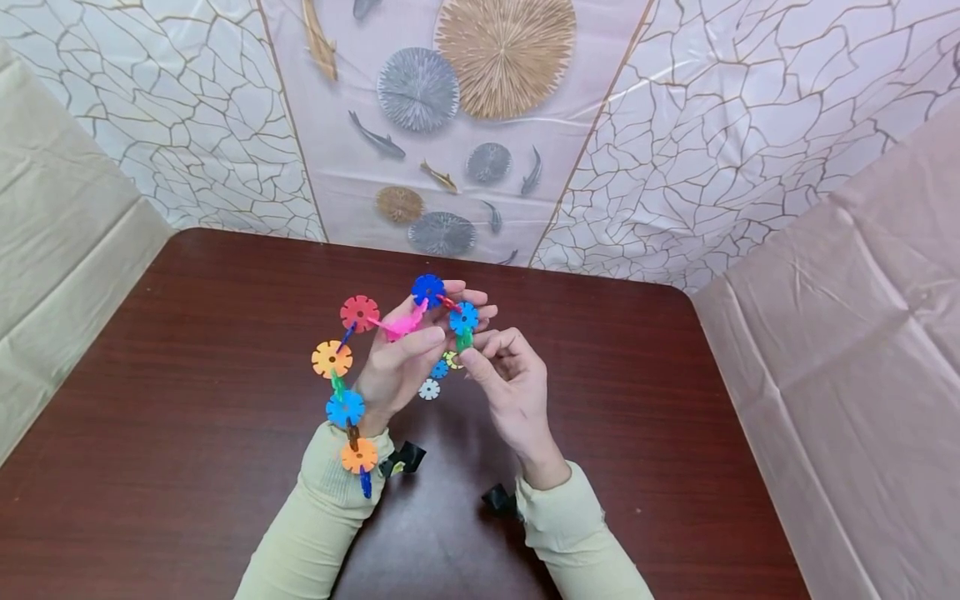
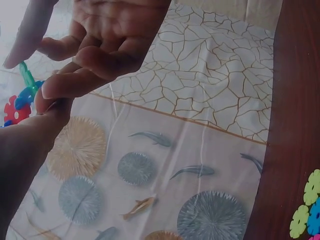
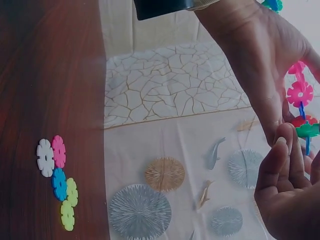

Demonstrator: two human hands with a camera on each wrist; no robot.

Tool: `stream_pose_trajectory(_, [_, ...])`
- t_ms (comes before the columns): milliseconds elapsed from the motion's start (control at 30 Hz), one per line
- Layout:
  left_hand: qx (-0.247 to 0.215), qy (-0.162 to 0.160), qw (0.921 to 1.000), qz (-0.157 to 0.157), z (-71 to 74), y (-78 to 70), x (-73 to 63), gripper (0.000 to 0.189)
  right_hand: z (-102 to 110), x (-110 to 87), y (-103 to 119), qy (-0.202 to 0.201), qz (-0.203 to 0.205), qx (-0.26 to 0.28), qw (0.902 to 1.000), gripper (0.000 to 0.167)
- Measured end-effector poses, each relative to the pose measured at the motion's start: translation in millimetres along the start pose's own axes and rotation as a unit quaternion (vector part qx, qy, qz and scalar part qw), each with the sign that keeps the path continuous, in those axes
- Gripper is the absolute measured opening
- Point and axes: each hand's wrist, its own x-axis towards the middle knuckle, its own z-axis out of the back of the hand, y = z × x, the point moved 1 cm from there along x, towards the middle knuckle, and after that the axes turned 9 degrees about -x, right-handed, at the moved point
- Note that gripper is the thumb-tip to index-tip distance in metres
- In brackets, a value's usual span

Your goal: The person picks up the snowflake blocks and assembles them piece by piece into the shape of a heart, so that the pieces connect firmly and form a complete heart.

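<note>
Notched-disc chain (image 1: pixel 332 359) arcs about the left hand (image 1: pixel 393 367) from seven o'clock to two, many pieces linked; five loose discs (image 3: pixel 59 184) remain unlinked. Right hand (image 1: pixel 517 392) pinches the green disc (image 1: pixel 465 340); left fingers extend, nearly straight.

I have the bare left hand (image 1: pixel 393 367) raised, fingers extended; beside it, the bare right hand (image 1: pixel 521 396) pinches with thumb and curled fingers.

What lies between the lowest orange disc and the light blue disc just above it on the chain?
The head view shows a brown piece, nearly edge-on, linking the orange disc and light blue disc.
</note>
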Motion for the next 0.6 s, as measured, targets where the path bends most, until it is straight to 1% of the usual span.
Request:
stream_pose_trajectory(133, [0.027,-0.012,0.9996,0.004,-0.7,-2.4,0.0,0.047,1.3,1.1,0.3,0.005,0.002,0.000,1.0000,0.029])
stream_pose_trajectory(200, [0.023,-0.025,0.9994,0.001,-0.7,-3.3,-0.1,0.042,2.7,2.8,-0.1,0.009,0.013,-0.012,0.9998,0.030])
stream_pose_trajectory(267, [0.014,-0.043,0.9990,-0.004,-0.4,-4.1,0.2,0.039,5.7,6.2,-2.6,0.007,0.023,-0.035,0.9991,0.030])
stream_pose_trajectory(333, [0.003,-0.061,0.9981,-0.010,0.1,-5.2,0.3,0.037,10.6,11.8,-8.3,-0.002,0.012,-0.082,0.9965,0.032])
stream_pose_trajectory(367, [0.000,-0.066,0.9977,-0.014,0.5,-5.8,0.6,0.036,13.8,15.3,-12.6,-0.009,-0.005,-0.121,0.9926,0.032])
stream_pose_trajectory(400, [-0.003,-0.069,0.9974,-0.018,0.8,-6.5,0.9,0.036,17.2,19.1,-18.1,-0.013,-0.031,-0.167,0.9854,0.031])
stream_pose_trajectory(433, [-0.004,-0.072,0.9971,-0.023,1.2,-7.4,1.1,0.035,20.2,23.0,-24.1,-0.009,-0.063,-0.216,0.9743,0.028])
stream_pose_trajectory(467, [-0.007,-0.074,0.9968,-0.028,1.4,-8.2,1.0,0.035,23.0,26.6,-31.0,0.004,-0.101,-0.266,0.9586,0.025])
stream_pose_trajectory(500, [-0.010,-0.075,0.9966,-0.032,1.8,-8.8,0.9,0.035,25.4,30.0,-38.5,0.023,-0.137,-0.317,0.9380,0.022])
stream_pose_trajectory(567, [-0.015,-0.076,0.9963,-0.038,2.5,-9.4,0.7,0.035,28.1,35.4,-53.6,0.078,-0.191,-0.412,0.8874,0.021])
stream_pose_trajectory(600, [-0.016,-0.078,0.9960,-0.040,2.8,-9.4,0.4,0.035,28.4,37.4,-61.0,0.109,-0.208,-0.451,0.8613,0.023])
